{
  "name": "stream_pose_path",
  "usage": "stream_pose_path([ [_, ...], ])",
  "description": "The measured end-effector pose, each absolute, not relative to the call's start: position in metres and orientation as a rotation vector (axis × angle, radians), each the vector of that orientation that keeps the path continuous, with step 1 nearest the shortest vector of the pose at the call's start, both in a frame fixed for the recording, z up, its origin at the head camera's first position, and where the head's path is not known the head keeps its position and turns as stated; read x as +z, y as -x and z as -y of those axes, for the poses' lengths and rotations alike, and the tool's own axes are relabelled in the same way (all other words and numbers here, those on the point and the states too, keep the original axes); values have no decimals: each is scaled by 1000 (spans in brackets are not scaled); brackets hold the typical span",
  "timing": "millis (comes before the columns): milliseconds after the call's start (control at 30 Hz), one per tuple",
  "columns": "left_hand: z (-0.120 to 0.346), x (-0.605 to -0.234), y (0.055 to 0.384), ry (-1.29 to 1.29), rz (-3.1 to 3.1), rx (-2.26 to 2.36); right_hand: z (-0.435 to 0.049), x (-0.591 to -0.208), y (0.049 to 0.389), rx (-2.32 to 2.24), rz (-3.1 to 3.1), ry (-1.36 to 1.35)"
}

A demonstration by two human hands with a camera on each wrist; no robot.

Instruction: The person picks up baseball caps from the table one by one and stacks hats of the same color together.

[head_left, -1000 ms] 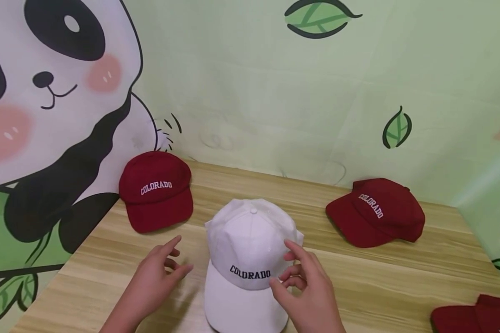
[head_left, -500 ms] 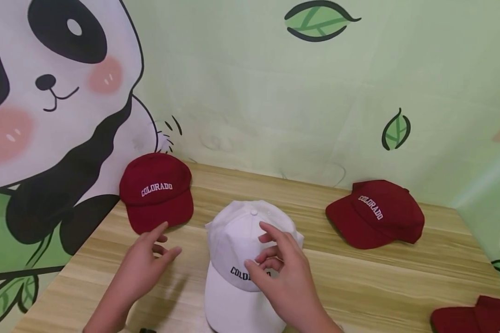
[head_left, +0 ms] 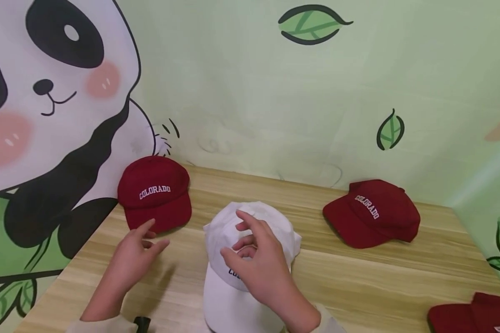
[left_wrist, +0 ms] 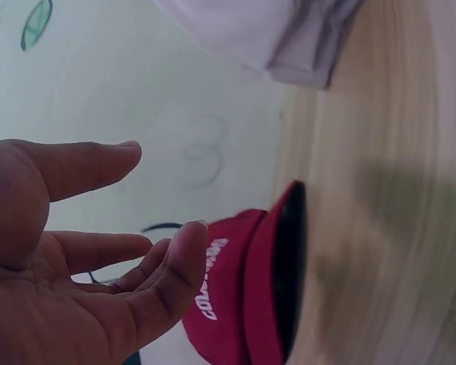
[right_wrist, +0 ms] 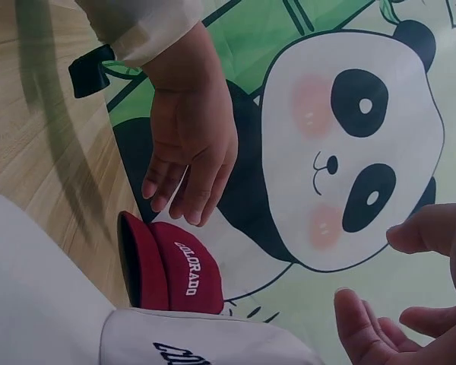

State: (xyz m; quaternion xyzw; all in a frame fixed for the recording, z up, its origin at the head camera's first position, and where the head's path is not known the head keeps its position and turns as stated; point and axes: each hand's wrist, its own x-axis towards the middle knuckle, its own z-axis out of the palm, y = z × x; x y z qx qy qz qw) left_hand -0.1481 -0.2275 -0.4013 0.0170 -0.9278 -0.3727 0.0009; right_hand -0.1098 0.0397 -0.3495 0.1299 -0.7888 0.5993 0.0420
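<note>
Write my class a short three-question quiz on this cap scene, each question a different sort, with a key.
1. True or false: in the head view, the right hand hides part of the lettering on the white cap.

2. Choose: what colour is the word on the red cap nearest the left hand?
a) black
b) white
c) green

3. Fill the gap: the cropped red cap sits in the lower ____ corner of the head view.

Key: 1 true; 2 b; 3 right.
</note>
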Motion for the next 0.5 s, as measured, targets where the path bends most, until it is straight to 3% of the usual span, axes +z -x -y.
stream_pose_path([
  [500,244,-404,167,-182,2909,-1231,-20,-344,129,1767,2594,-404],
])
